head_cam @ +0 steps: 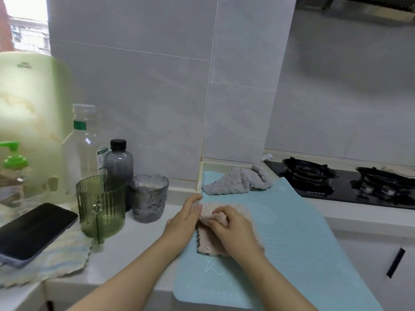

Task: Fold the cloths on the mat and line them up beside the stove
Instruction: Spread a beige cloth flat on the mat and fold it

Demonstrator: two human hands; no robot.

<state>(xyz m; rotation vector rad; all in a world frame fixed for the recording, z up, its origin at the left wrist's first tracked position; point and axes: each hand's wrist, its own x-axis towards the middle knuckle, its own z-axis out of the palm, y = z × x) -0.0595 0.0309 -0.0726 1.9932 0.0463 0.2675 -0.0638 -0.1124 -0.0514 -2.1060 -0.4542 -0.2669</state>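
On the blue mat (292, 243) our right hand (233, 228) pinched a fold of the pink cloth (207, 243), while our left hand (183, 221), fingers straight, touched its edge.

Two bare forearms, slender and uncovered as far as they show. The left hand (184, 218), at the left edge of the pale-blue rectangular silicone mat (292, 243), and the right hand (233, 230), over that mat, have bare fingers and wrists.
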